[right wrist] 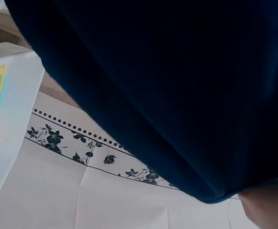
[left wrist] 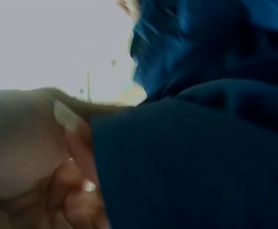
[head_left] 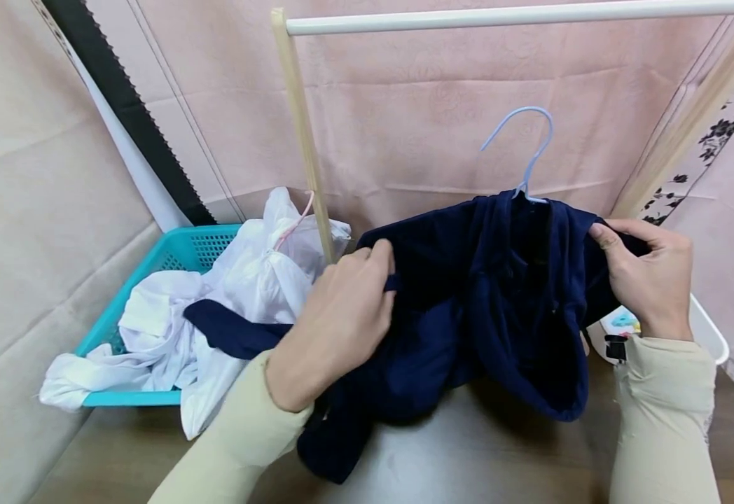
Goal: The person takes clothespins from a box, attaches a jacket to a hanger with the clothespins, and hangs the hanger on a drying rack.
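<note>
A dark navy jacket (head_left: 430, 336) hangs on a light blue wire hanger (head_left: 533, 109), whose hook stands up free below the rack's bar. My left hand (head_left: 348, 315) grips the cloth on the left side, a small fold showing beside its fingers. Pinched between right thumb and fingers is the jacket's right shoulder; that right hand (head_left: 653, 280) stays high beside the hanger. In the left wrist view, navy cloth (left wrist: 186, 162) fills the right side against curled fingers (left wrist: 79, 200). The right wrist view is mostly covered by draped cloth (right wrist: 153, 95).
A rack with a white bar (head_left: 468, 17) and wooden posts (head_left: 304, 133) stands behind the jacket. At left, a teal basket (head_left: 130, 399) holds white clothes (head_left: 165, 308) and a white plastic bag (head_left: 281, 273). A white bin (head_left: 707, 322) with colourful items sits at right.
</note>
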`<action>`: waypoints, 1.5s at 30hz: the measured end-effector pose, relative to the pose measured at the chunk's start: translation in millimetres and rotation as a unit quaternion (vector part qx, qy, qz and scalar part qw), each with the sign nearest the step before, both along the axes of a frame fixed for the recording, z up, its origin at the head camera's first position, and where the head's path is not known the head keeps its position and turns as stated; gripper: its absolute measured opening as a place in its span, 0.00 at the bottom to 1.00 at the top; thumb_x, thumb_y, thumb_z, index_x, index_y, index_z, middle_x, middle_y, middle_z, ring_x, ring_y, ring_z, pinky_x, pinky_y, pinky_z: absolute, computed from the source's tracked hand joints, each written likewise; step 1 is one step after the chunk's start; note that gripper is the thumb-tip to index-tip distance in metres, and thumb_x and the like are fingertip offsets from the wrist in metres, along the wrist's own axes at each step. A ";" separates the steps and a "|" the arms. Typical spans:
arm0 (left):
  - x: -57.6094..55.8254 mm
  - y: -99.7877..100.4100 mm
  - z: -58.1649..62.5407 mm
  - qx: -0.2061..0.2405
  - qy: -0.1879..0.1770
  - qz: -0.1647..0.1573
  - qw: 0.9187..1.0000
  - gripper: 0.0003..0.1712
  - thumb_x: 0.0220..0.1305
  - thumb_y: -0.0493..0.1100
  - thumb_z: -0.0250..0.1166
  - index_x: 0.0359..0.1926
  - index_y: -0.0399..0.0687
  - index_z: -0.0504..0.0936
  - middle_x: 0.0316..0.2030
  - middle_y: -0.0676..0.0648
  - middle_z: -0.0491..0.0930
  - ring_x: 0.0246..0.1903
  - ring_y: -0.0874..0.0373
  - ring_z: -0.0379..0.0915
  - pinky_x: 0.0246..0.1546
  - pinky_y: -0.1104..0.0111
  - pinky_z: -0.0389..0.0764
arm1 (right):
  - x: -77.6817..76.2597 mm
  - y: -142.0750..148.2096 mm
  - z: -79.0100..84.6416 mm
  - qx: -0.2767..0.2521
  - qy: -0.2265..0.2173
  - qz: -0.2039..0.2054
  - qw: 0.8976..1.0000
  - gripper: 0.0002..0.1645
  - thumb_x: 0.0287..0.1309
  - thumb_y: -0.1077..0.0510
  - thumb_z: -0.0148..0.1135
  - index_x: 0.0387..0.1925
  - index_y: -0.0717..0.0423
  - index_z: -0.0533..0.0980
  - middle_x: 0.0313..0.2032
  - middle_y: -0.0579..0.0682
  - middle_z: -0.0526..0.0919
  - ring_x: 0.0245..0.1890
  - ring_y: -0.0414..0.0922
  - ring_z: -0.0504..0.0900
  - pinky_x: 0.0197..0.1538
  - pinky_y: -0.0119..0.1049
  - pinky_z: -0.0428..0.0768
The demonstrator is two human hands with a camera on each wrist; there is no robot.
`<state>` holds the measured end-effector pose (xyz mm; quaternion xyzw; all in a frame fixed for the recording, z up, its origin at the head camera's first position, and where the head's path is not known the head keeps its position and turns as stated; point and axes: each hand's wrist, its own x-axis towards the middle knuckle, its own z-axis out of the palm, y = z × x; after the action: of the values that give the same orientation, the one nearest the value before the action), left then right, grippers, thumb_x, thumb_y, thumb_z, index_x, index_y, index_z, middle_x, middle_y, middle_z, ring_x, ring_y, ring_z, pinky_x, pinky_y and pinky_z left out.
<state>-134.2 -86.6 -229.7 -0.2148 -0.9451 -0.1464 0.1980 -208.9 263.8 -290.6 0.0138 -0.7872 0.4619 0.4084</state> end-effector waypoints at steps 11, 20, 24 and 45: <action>-9.5 28.0 -58.0 -0.017 -0.204 -0.105 0.973 0.26 0.64 0.52 0.63 0.59 0.56 0.63 0.47 0.48 0.75 0.50 0.54 0.72 0.49 0.62 0.76 | 2.0 0.8 3.4 -0.039 0.047 -0.027 0.998 0.11 0.50 0.62 0.72 0.32 0.68 0.85 0.23 0.19 0.79 0.29 0.23 0.78 0.41 0.19 0.71; -2.2 26.7 -128.1 -0.255 -0.331 -0.048 0.907 0.80 0.17 0.50 0.87 0.70 0.79 0.44 0.73 0.43 0.46 0.71 0.38 0.50 0.55 0.45 0.73 | -0.6 2.5 5.6 -0.029 0.065 -0.002 0.997 0.07 0.50 0.61 0.72 0.30 0.63 0.86 0.25 0.26 0.82 0.28 0.28 0.78 0.41 0.21 0.71; -16.8 26.6 -147.6 -0.190 -0.273 -0.051 0.942 0.59 0.33 0.40 0.83 0.66 0.63 0.59 0.61 0.39 0.65 0.53 0.40 0.71 0.35 0.57 0.80 | 0.4 1.3 5.6 -0.030 0.072 0.005 0.997 0.03 0.49 0.62 0.72 0.29 0.58 0.87 0.27 0.32 0.85 0.28 0.28 0.79 0.41 0.21 0.72; -40.5 46.7 -144.4 0.048 -0.276 0.007 0.960 0.37 0.46 0.59 0.76 0.50 0.46 0.69 0.49 0.40 0.67 0.47 0.47 0.65 0.42 0.59 0.77 | 7.7 -13.0 8.3 -0.002 0.111 0.056 0.992 0.08 0.47 0.67 0.72 0.29 0.71 0.84 0.22 0.29 0.80 0.24 0.29 0.74 0.33 0.22 0.68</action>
<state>-174.7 -39.9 -374.1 -0.1500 -0.9563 -0.2435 -0.0601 -201.3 250.8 -282.3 0.1087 -0.7340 0.4810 0.4669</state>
